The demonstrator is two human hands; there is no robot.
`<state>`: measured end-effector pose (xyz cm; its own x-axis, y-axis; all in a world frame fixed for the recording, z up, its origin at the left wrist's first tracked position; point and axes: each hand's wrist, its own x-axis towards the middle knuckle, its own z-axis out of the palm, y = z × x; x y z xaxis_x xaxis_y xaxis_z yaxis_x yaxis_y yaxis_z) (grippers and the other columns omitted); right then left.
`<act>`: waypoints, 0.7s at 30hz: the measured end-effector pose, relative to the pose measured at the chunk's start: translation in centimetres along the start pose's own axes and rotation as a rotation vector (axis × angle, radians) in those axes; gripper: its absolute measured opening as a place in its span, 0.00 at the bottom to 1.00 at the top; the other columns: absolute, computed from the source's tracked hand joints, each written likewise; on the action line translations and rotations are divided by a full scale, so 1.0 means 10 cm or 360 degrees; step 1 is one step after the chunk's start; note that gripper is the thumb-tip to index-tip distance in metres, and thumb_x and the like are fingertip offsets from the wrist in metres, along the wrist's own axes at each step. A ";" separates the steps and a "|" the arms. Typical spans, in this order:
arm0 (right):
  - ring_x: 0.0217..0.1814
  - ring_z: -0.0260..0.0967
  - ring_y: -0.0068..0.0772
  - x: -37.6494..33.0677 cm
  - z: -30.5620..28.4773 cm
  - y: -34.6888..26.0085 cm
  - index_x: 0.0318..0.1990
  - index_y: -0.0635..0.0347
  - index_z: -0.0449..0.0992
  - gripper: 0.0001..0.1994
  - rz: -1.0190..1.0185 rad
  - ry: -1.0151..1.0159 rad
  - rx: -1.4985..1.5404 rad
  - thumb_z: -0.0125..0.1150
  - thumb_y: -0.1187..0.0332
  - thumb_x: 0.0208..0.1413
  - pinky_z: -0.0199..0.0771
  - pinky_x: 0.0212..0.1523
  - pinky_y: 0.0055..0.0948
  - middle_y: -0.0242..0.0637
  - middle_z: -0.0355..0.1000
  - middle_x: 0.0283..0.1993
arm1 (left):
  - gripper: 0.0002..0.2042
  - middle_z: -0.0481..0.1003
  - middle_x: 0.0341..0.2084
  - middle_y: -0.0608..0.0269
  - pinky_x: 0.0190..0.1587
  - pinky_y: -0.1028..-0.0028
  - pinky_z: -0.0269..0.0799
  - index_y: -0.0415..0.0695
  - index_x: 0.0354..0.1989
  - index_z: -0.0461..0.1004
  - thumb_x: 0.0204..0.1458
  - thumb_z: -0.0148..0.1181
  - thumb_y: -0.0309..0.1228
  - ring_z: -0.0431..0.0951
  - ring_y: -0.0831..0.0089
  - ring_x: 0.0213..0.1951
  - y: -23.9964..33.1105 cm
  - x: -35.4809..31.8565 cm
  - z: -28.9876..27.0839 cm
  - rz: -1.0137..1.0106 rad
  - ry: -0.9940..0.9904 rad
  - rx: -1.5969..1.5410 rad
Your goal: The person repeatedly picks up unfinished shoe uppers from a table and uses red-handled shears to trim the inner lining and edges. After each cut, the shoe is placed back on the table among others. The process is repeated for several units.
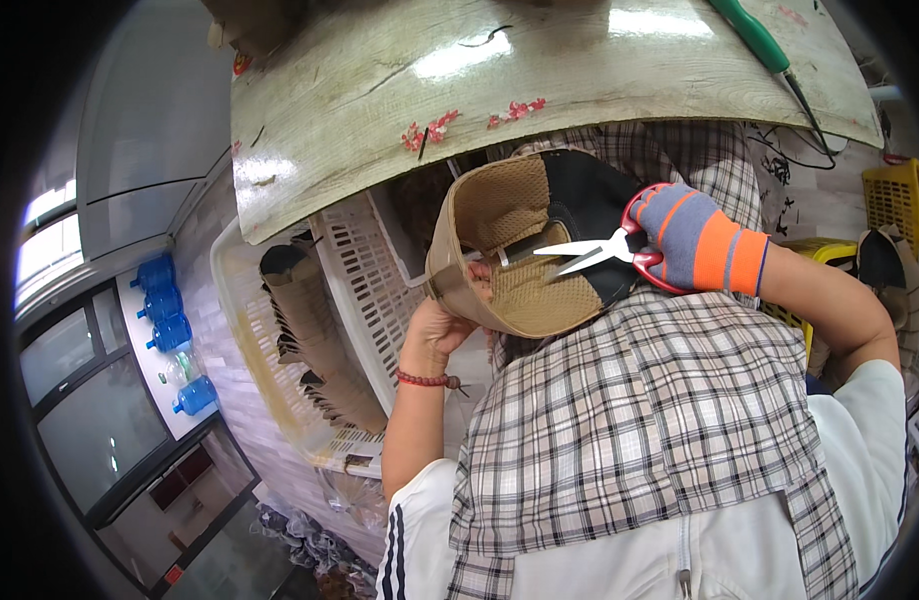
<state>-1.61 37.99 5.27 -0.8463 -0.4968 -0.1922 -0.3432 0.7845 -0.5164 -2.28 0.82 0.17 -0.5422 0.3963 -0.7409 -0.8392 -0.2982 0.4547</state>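
Observation:
A tan and black stitched shoe upper [515, 305], bent into an open loop, stands above my lap with its textured tan lining showing. My left hand [445, 325], bare, grips its left side; some of the fingers go inside the loop and are partly hidden. In my right hand [695, 240], which wears a grey and orange striped glove, is a pair of red-handled scissors [616, 246]. Their blades are parted and point left into the opening of the upper, near the fingers of my left hand. A plaid apron [620, 430] covers my front and lap.
A wood-patterned table [330, 130] spans the far side, with a green-handled tool [755, 35] and dark scraps on it. To the left, a white plastic crate [355, 300] stands by stacked tan uppers [325, 330]. Yellow baskets [898, 200] are at right; blue water bottles [165, 305] line the far left.

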 end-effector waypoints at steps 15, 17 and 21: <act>0.41 0.78 0.41 0.11 -0.01 -0.20 0.40 0.56 0.81 0.14 -0.0103 -0.0111 -0.0227 0.70 0.58 0.49 0.77 0.42 0.38 0.38 0.79 0.35 | 0.16 0.77 0.32 0.67 0.42 0.77 0.79 0.42 0.38 0.75 0.42 0.72 0.15 0.80 0.75 0.36 -0.10 -0.08 0.09 0.0201 -0.0013 0.0162; 0.41 0.78 0.41 0.08 -0.05 -0.17 0.40 0.55 0.81 0.14 -0.0066 -0.0143 -0.0244 0.70 0.58 0.49 0.77 0.42 0.37 0.38 0.79 0.35 | 0.15 0.77 0.32 0.67 0.42 0.76 0.79 0.41 0.39 0.75 0.43 0.72 0.15 0.80 0.75 0.36 -0.12 -0.08 0.10 0.0226 0.0004 0.0153; 0.40 0.78 0.41 0.01 -0.09 -0.10 0.39 0.55 0.82 0.14 0.0183 -0.0275 -0.0232 0.71 0.59 0.48 0.76 0.44 0.37 0.37 0.79 0.35 | 0.17 0.79 0.33 0.66 0.42 0.74 0.81 0.41 0.41 0.77 0.42 0.73 0.17 0.81 0.75 0.37 -0.18 -0.05 0.01 0.0194 0.0025 0.0100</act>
<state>-1.72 37.42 6.50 -0.8054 -0.4474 -0.3888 -0.3146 0.8786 -0.3593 -0.53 1.20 -0.20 -0.6400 0.3469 -0.6856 -0.7683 -0.2879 0.5717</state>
